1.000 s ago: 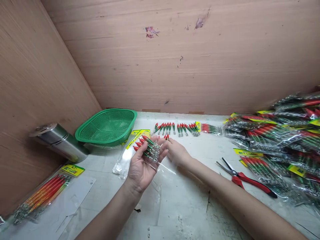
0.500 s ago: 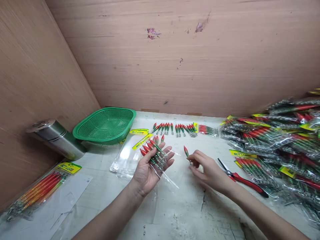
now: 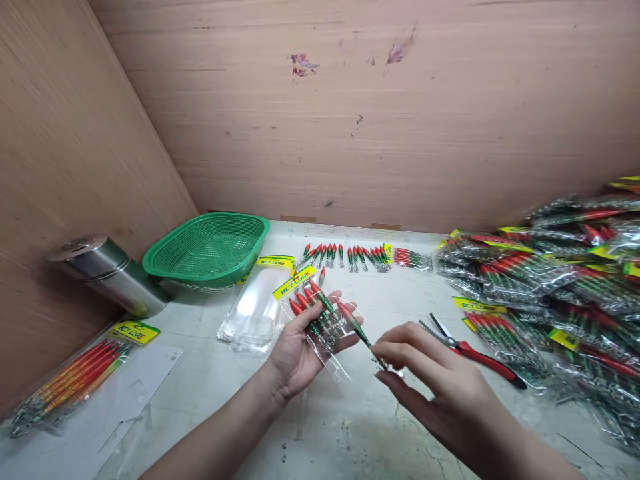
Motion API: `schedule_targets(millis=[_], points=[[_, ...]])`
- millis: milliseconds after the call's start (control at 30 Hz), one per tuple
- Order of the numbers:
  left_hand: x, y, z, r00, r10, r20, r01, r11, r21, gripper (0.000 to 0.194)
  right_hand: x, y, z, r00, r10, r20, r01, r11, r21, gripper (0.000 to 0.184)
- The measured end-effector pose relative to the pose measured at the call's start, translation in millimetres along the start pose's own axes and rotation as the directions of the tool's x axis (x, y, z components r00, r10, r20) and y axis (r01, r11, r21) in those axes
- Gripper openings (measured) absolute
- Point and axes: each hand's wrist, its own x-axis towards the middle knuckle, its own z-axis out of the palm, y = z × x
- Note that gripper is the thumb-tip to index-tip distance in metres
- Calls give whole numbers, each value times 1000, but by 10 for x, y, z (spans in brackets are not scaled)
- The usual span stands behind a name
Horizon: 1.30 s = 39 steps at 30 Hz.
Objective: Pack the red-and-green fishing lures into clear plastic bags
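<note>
My left hand [image 3: 300, 353] is closed on a clear plastic bag [image 3: 327, 357] with a yellow BCT LURE header. Several red-and-green fishing lures [image 3: 320, 310] with wire hooks lie inside it, and the thumb presses over them. Between its thumb and fingertips my right hand [image 3: 425, 373] pinches the hook end of one more fishing lure [image 3: 361, 335]. That lure's red tip points up and left, at the bag; whether it is inside the bag I cannot tell. Behind the left hand, a row of loose lures [image 3: 330, 255] lies on the table, partly hidden by the bag.
A stack of clear bags [image 3: 255, 300] lies left of the hands, near a green basket [image 3: 205, 250] and a steel flask [image 3: 110, 273]. Red-handled pliers [image 3: 480, 353] and a heap of packed lures [image 3: 540, 287] are on the right. Packed orange lures [image 3: 85, 377] lie far left.
My right hand picked a lure from beside the left hand, drew it right, then brought it back toward the bag. The left hand still grips the bag, its header now more upright.
</note>
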Motion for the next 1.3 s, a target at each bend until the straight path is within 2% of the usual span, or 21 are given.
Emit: schedule_targets(millis=[67, 133, 267, 467, 600, 733, 800, 1033, 1133, 1300], points=[[-7, -16, -3, 1000, -8, 15, 8, 1000, 9, 41, 5, 14, 93, 999, -34, -38, 29, 993, -112, 19], [-5, -20, -9, 1000, -13, 15, 13, 1000, 9, 41, 4, 7, 115, 997, -66, -26, 60, 981, -187, 17], [5, -14, -24, 1000, -10, 26, 10, 1000, -15, 39, 26, -37, 30, 990, -141, 21, 142, 959, -244, 21], [3, -43, -37, 996, -12, 94, 15, 1000, -24, 34, 86, -35, -58, 977, -211, 6, 203, 932, -301, 27], [3, -73, -38, 996, -45, 75, 47, 999, -19, 33, 81, 1, -1, 984, -177, 27, 177, 941, -290, 28], [4, -76, -39, 997, -35, 72, 36, 999, -20, 29, 72, 66, 79, 997, -72, -27, 61, 954, -293, 15], [3, -69, -35, 997, -25, 75, 26, 1000, -13, 30, 70, 90, 97, 998, -54, -34, 43, 961, -275, 13], [-4, -58, -25, 1000, -10, 7, 10, 1000, 3, 37, 15, 9, -13, 994, -89, -58, 69, 955, -288, 10], [-10, -76, -35, 999, -27, 24, 27, 1000, 0, 36, 30, -22, -30, 994, -96, -57, 72, 944, -322, 12], [-6, -110, -43, 997, -45, 65, 47, 999, -28, 30, 99, 4, 75, 989, -142, -45, 112, 908, -403, 17]])
